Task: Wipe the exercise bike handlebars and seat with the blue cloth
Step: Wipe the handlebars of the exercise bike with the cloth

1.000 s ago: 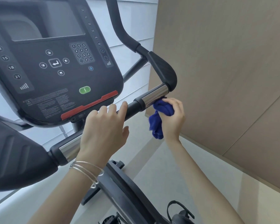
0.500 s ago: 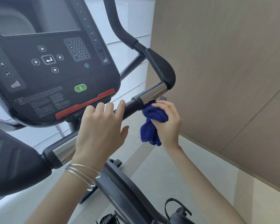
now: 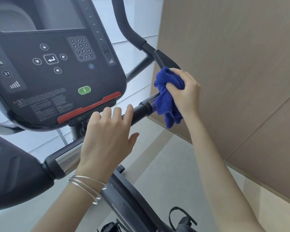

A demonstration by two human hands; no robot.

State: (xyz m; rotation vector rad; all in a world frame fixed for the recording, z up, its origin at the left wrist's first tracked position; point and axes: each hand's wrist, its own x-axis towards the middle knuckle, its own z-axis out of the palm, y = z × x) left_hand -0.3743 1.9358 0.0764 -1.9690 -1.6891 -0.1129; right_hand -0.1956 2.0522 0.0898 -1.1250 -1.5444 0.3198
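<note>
Softly bunched, the blue cloth (image 3: 166,97) sat wadded against the right end of the handlebar (image 3: 139,113), its loose tail hanging below the bar. It looked light, limp and easy to crumple, best taken as a wad in the palm so no corner trailed. The right hand (image 3: 186,92) clenched it so, pressing it onto the grip. The left hand (image 3: 107,139) hooked its fingers over the bar's middle, thumb free, below the console (image 3: 57,72). The seat was out of view

The console (image 3: 57,72) overhangs the handlebar (image 3: 137,113), wood wall (image 3: 241,64) crowds its right end, open below
</note>
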